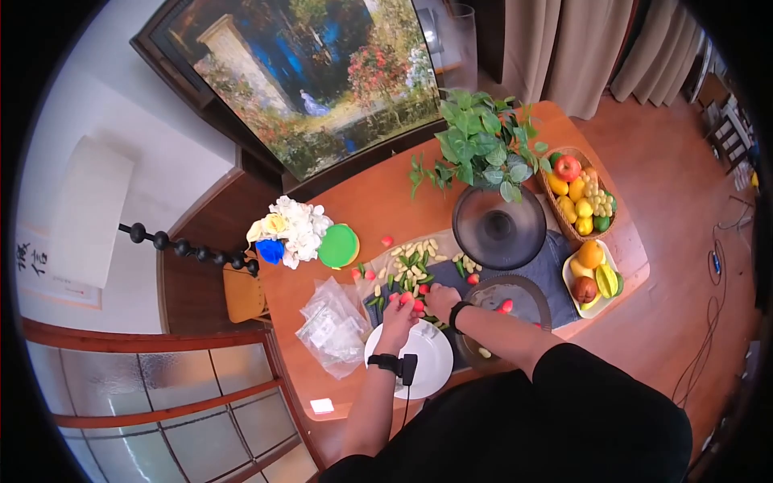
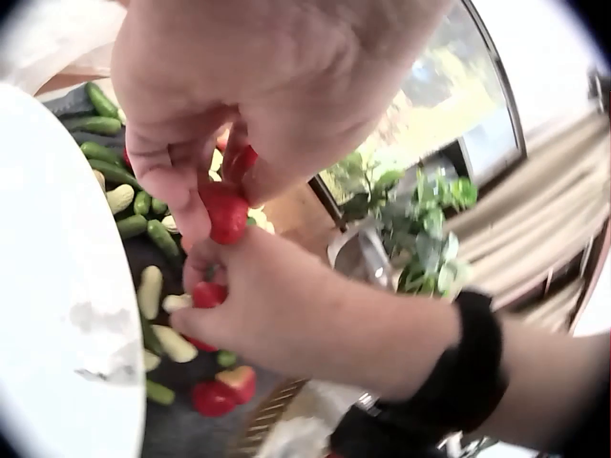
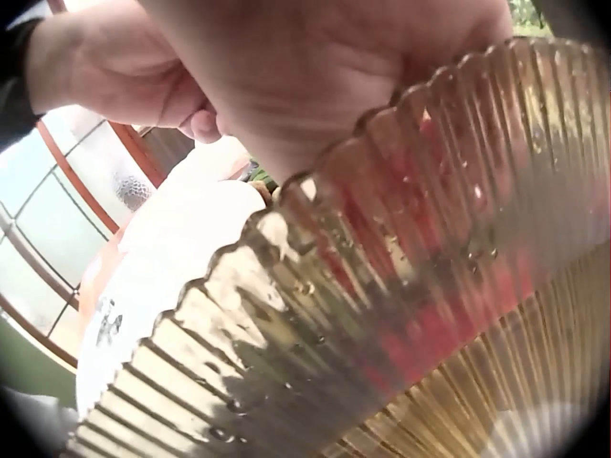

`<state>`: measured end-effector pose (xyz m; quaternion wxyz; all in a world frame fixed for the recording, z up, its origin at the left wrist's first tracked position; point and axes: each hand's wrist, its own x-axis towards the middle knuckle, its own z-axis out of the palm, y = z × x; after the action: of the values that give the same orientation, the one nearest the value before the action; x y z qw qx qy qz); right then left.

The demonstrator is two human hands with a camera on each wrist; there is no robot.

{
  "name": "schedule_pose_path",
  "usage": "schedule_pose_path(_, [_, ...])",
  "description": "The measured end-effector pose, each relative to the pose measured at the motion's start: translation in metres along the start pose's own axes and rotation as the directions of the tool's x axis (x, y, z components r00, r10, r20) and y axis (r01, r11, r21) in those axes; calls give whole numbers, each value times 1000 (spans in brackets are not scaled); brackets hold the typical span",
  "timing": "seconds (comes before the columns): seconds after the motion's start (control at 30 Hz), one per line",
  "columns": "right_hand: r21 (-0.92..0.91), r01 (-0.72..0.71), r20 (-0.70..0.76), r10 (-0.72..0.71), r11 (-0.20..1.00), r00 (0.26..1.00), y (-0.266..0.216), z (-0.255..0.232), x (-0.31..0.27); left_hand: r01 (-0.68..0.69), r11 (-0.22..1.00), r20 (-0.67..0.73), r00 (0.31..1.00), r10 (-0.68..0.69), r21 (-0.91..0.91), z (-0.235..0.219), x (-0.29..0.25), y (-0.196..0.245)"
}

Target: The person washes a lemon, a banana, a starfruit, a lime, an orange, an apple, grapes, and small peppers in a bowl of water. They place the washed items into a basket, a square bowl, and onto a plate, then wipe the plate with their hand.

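Behind the wooden table we see a framed painting, upper centre of the head view, with a leafy plant below its right corner. The right wrist view shows us what the others show less closely: the ribbed wall of a see-through bowl. The left wrist view shows both hands' fingers instead.

The left hand reaches up over the white plate, fingers curled downward; the right hand comes in from the right, just beside it, its forearm above the bowl. We see the left fingers nearly closed round a red piece; the right seem to pinch another red piece, though blur leaves us unsure. Green and pale pieces lie around them, centre frame.
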<state>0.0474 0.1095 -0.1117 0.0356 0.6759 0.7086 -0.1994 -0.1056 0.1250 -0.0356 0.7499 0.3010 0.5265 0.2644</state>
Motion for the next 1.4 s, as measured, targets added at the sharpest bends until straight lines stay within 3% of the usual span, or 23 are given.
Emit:
schedule_pose_path(0.13, [5,40,14,-40,999,999,13,-27,-10,44,989,75,997,-33,-143,-4,-17,-1])
schedule_pose_path(0.2, [179,200,-49,-194,963,980,30,-33,-10,69,992,121,991,-56,-105,-2,-26,-10])
schedule_pose_path(0.33, [477,226,-198,-147,849,969,52,-104,-44,103,995,130,986,-104,9,24,-34,-34])
schedule_pose_path(0.4, [673,99,-30,-106,733,994,73,-137,-67,131,991,153,979,-132,15,43,-41,-36])
schedule_pose_path(0.47, [698,150,-117,-95,700,989,93,-148,-98,82,987,213,971,-111,140,64,-43,-42])
schedule_pose_path(0.53, [734,-91,203,-89,673,975,104,-171,-129,-27,936,265,962,-72,352,86,-48,-46])
schedule_pose_path(0.67, [836,-180,294,-145,519,945,136,-130,-152,-24,910,358,923,-138,414,113,-44,-53])
schedule_pose_path(0.73, [865,-117,212,-144,487,967,140,-133,-161,0,920,409,896,-174,393,121,-45,-57])
schedule_pose_path(0.77, [867,-117,209,-141,485,968,139,-135,-166,-94,880,360,929,-91,465,127,-48,-60])
schedule_pose_path(0.83, [528,-20,97,-37,849,995,132,-143,-173,-184,823,317,949,5,537,128,-46,-62])
schedule_pose_path(0.9, [500,-103,126,45,860,991,132,-144,-168,-249,641,280,958,55,726,120,-39,-62])
schedule_pose_path(0.93, [468,-185,154,127,864,980,131,-144,-163,-249,641,279,959,56,726,111,-30,-67])
schedule_pose_path(0.97, [467,-180,153,122,865,981,128,-145,-157,-372,552,270,927,260,746,100,-19,-70])
schedule_pose_path(1.0, [504,-88,44,76,859,996,124,-145,-148,-471,436,266,851,452,766,89,-10,-70])
schedule_pose_path(1.03, [531,6,-63,32,847,997,118,-144,-140,-443,438,210,849,485,782,82,-5,-64])
schedule_pose_path(1.07, [532,9,-59,26,846,998,110,-140,-130,-412,441,153,845,513,797,72,0,-57])
schedule_pose_path(1.13, [323,232,-230,-162,918,960,93,-128,-105,-349,487,69,861,503,801,52,14,-48])
schedule_pose_path(1.17, [322,236,-228,-167,917,959,84,-122,-92,-314,425,78,870,487,849,43,20,-41])
schedule_pose_path(1.23, [29,135,-106,-131,990,986,70,-112,-64,-280,360,85,877,473,890,23,35,-37])
schedule_pose_path(1.27, [24,137,-106,-134,990,985,66,-108,-54,-281,269,123,865,486,921,16,42,-37])
schedule_pose_path(1.3, [0,43,-35,-43,999,998,63,-105,-46,-280,176,161,854,495,944,13,46,-37])
schedule_pose_path(1.37, [-13,-182,181,181,983,967,64,-67,-10,-266,166,168,878,447,950,19,46,-29])
schedule_pose_path(1.4, [-18,-181,183,181,983,966,65,-61,-3,-248,149,172,902,397,957,20,45,-27])
